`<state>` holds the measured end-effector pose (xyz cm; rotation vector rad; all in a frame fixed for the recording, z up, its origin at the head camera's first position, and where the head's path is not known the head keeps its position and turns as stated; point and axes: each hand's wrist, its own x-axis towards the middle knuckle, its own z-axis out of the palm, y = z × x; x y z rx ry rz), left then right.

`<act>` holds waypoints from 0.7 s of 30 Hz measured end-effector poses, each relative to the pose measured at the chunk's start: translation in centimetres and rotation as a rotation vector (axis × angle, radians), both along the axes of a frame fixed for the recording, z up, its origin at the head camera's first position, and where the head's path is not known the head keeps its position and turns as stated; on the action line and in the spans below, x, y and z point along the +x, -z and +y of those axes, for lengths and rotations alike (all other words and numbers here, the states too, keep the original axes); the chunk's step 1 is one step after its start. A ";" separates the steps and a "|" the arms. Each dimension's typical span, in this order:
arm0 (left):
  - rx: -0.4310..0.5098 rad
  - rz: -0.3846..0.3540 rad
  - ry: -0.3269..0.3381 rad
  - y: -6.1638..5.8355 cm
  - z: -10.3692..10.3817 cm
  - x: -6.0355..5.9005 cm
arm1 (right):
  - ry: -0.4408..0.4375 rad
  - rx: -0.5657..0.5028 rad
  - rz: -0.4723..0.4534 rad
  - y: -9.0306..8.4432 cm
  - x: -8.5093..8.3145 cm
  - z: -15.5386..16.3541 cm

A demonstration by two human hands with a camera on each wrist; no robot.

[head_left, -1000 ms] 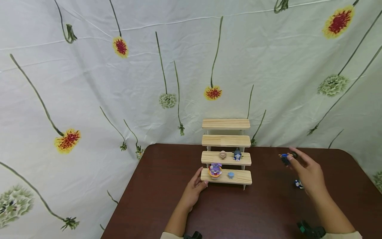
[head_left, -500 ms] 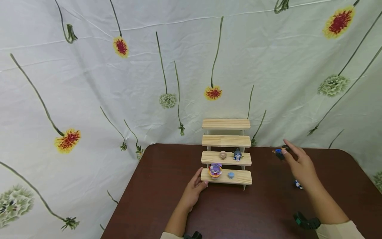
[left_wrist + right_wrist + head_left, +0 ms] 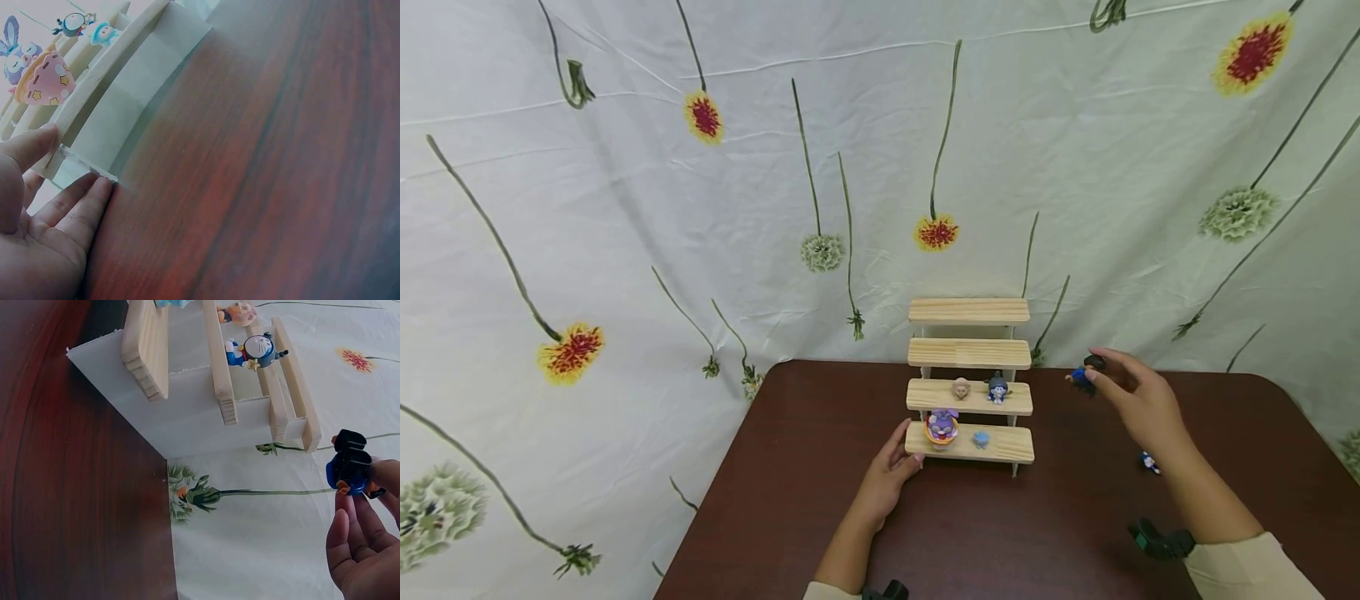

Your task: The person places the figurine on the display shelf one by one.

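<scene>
In the head view, my left hand (image 3: 881, 490) grips the left end of the lowest board of a four-step wooden display shelf (image 3: 968, 353). The left wrist view shows the thumb at the board's end and other fingertips against the white side panel (image 3: 122, 112). My right hand (image 3: 1150, 412) pinches a small blue-and-black toy figurine (image 3: 350, 465) in the air, right of the shelf. The lowest step bears a purple rabbit-eared figurine (image 3: 942, 425) and a small light-blue figurine (image 3: 981, 439). Above them sit a beige figurine (image 3: 961, 388) and a dark-capped blue-and-white figurine (image 3: 997, 388).
Another blue-and-white figurine (image 3: 1150, 463) lies on the dark brown table (image 3: 1022, 533), below the right forearm. The two upper steps hold nothing. A white flower-print cloth (image 3: 865, 183) hangs behind the table.
My right hand has moved left and slightly up, bringing the blue-and-black figurine nearer the shelf. My left hand has stayed at the lowest step.
</scene>
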<state>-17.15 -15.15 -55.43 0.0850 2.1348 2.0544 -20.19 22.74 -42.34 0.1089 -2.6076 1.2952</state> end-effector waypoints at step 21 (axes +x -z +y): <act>-0.006 0.006 0.002 0.0 0.0 0.0 | -0.021 -0.040 0.023 -0.4 -2.3 -2.7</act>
